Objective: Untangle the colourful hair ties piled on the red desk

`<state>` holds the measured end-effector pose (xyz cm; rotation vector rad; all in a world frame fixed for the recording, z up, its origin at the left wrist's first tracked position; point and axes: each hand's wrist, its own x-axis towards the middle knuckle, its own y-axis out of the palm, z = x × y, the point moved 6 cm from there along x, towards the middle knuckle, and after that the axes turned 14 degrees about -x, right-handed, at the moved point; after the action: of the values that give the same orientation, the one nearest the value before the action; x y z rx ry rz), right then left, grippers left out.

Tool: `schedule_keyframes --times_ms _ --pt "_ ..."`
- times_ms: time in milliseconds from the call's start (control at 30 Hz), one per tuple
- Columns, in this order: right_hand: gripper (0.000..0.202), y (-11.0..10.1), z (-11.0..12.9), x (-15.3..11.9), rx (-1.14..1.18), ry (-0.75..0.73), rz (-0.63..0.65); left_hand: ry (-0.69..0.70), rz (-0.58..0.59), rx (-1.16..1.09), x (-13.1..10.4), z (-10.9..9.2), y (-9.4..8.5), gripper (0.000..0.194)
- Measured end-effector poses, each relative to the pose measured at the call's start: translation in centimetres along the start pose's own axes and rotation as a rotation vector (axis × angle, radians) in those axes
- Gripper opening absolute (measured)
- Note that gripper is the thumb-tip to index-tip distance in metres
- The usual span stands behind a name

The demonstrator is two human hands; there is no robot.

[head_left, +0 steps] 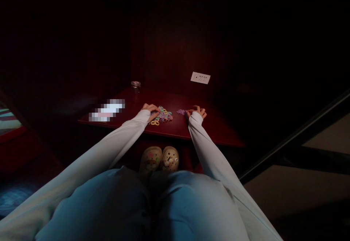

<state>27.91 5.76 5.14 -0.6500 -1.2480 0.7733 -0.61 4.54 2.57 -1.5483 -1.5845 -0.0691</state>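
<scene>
A heap of small coloured rings [162, 116] lies on the dark red table [218, 133]. It is touched by the left hand [150, 109], fingers curled on its edge. A purple piece [181, 112] is pinched by the right hand [197, 112]. Sorting seems in hand; a fine fingertip pick is needed next.

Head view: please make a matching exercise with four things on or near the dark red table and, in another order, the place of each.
Things:
1. glass jar
2. pile of coloured rings
3. wall socket
4. shoes

Places:
A. on the wall behind the table
B. below the table's front edge
C. at the table's far edge
D. beside the left hand

Pairs: 1-C, 2-D, 3-A, 4-B
</scene>
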Motion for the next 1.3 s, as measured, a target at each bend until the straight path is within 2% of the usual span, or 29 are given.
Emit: schedule_keyframes --times_ms 200,367,500,700,900,1133,1233,1300 --pt "0.035 -0.4 -0.2 -0.1 0.01 0.061 0.008 0.013 -0.027 -0.028 0.0 0.6 0.2 0.012" --pt "0.039 -1.0 -0.5 -0.2 0.024 0.148 -0.054 0.032 -0.044 -0.032 0.1 1.2 0.3 0.014" --pt "0.04 -0.9 -0.6 -0.5 -0.022 0.22 -0.026 0.045 -0.042 -0.043 0.2 1.3 0.4 0.013" --pt "0.041 -0.7 0.6 -0.6 -0.077 0.083 0.002 0.048 -0.047 -0.044 0.2 1.1 0.3 0.012" --pt "0.044 -0.6 0.3 -0.6 -0.035 0.091 -0.046 0.026 -0.038 -0.032 0.1 0.8 0.2 0.011" --pt "0.047 -0.5 0.9 -0.5 0.014 -0.002 -0.075 -0.011 -0.046 -0.018 0.2 0.8 0.1 0.016" --pt "0.045 -1.5 2.2 -1.0 0.012 -0.097 -0.118 0.008 -0.06 -0.033 0.2 0.8 -0.1 0.024" --pt "0.038 -2.0 4.0 -1.7 0.009 -0.236 -0.092 0.025 -0.066 -0.043 0.1 0.8 -0.1 0.028"
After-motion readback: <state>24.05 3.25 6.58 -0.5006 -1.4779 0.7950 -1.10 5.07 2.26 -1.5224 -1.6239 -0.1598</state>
